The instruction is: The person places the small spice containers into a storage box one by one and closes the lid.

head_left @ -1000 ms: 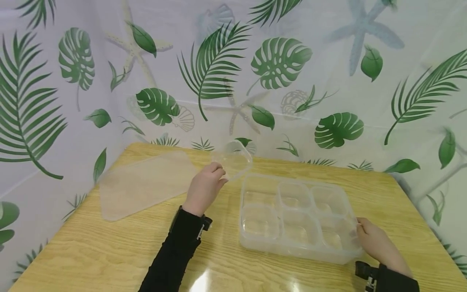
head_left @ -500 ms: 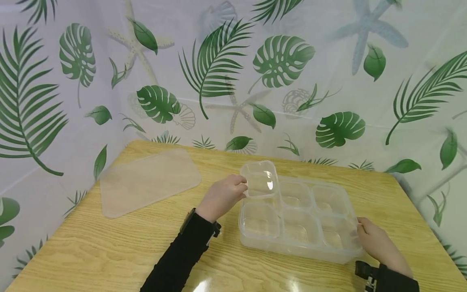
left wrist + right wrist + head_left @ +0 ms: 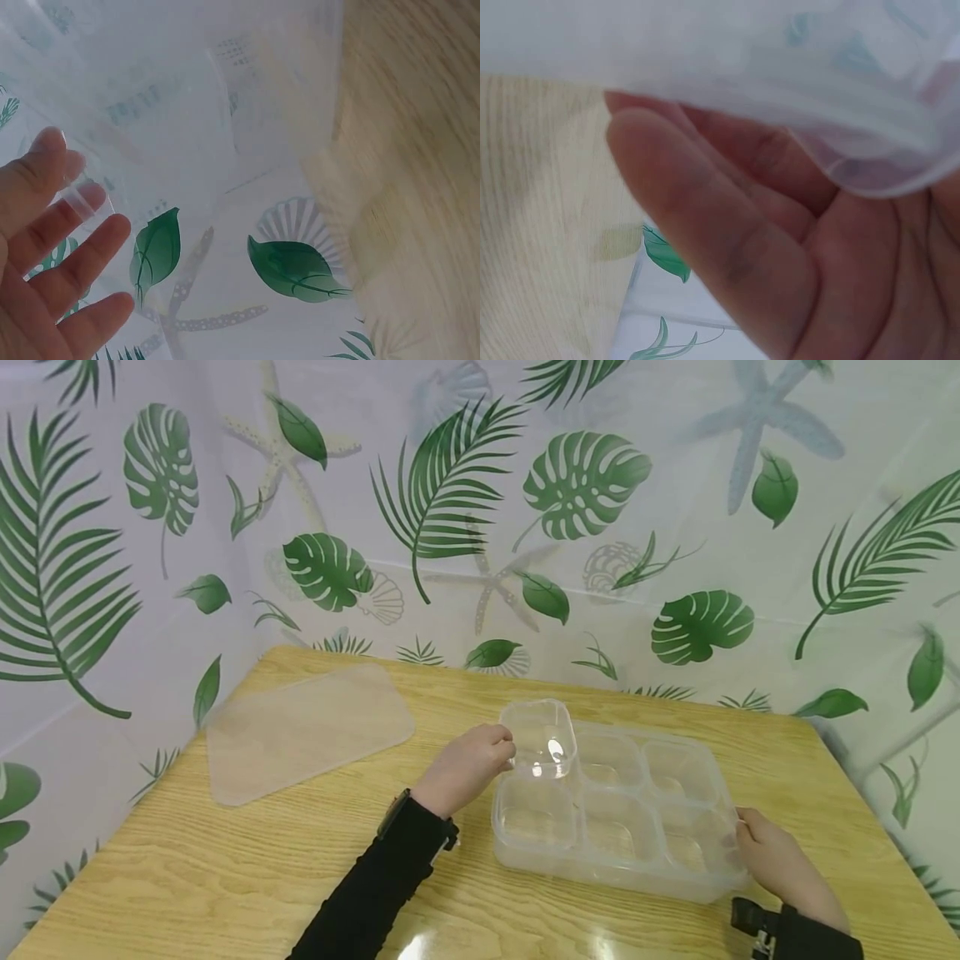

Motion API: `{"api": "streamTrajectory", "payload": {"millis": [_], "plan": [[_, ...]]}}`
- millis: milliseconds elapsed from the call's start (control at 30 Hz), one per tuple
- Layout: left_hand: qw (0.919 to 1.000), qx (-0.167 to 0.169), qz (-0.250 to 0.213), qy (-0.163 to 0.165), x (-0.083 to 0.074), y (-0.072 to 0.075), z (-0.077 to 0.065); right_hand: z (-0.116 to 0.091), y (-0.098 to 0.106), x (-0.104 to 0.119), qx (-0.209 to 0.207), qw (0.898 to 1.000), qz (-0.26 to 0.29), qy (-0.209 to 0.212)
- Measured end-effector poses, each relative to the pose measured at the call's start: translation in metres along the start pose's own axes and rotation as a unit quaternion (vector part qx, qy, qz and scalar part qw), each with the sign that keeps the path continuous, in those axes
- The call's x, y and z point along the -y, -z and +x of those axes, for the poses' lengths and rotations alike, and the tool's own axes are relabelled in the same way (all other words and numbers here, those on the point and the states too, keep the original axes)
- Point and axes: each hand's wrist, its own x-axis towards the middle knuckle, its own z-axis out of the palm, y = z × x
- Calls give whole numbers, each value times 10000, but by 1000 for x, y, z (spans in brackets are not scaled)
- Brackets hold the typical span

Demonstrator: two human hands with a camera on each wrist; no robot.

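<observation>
Small clear container [image 3: 537, 728] held at the back left corner of the large box [image 3: 600, 874]

The small clear container is held by the left hand [image 3: 467, 767], its grip clamped on the near left edge, which is pinched between thumb and fingers. In the left wrist view, a clear edge is met by the fingertips, and the lower two fingers are spread apart. The small clear container is positioned over the back left place of the large box, slightly tilted; whether its base is touching the box cannot be told. Bright glints are caught on its wall.

The large box is set on the right half of the worktop [image 3: 225, 868] and is divided into clear, round-cornered compartments in two rows. Its right side is held by the right hand [image 3: 780, 864], whose grip is clamped around the wall near the front right corner. In the right wrist view, the lower edge is blurred, with the fingers curled close against it.

A flat translucent sheet [image 3: 307, 735] is laid at the back left of the worktop, well apart from the large box. Both forearms are covered by black sleeves [image 3: 363, 885]. The worktop is backed by a white curtain [image 3: 480, 627] printed with green leaves, starfish and shells.
</observation>
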Motion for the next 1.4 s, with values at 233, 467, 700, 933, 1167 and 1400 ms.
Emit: {"api": "streamTrajectory", "payload": {"millis": [233,467,700,933,1167,1400], "plan": [[9998,152,-68,-69,0,-7,-1,0,-1,1,-55,9999,-87,-6],[9991,384,-128,122,0,-10,-2,-1,-1,2,-49,10000,-56,-9],[9971,703,-222,212,0,-12,-2,-2,-1,2,-66,10000,-22,28],[9970,700,-226,226,-1,-13,-2,-2,-1,2,-89,9999,-32,38],[9959,819,-225,298,0,-13,-3,-3,-1,3,-90,10000,-16,-13],[9871,1428,-280,674,-5,-11,-3,-3,0,3,-78,10000,-18,23]]}}
